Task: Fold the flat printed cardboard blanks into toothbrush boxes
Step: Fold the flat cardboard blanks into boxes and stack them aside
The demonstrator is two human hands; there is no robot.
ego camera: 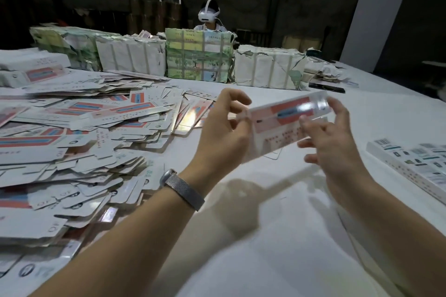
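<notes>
I see both hands raised above the white table (277, 236), sharing one printed cardboard blank (280, 125) that is blurred and tilted, its far end higher and to the right. My left hand (222, 128) grips the blank's near-left end, thumb and fingers curled round it; a metal mesh watch band (184, 189) sits on that wrist. My right hand (330, 137) pinches the blank's right part, fingertips on its red-and-blue printed face. How far the blank is folded I cannot tell through the blur.

To the left, a loose heap of flat blanks (79, 142) spreads over the table from near to far. At the right edge lie long printed boxes (415, 164), side by side. Along the far side stand wrapped and strapped bundles (200, 55) in a row. Behind them another person sits wearing a white headset (208, 13). A dark phone-like object (327, 88) lies far right, near the bundles.
</notes>
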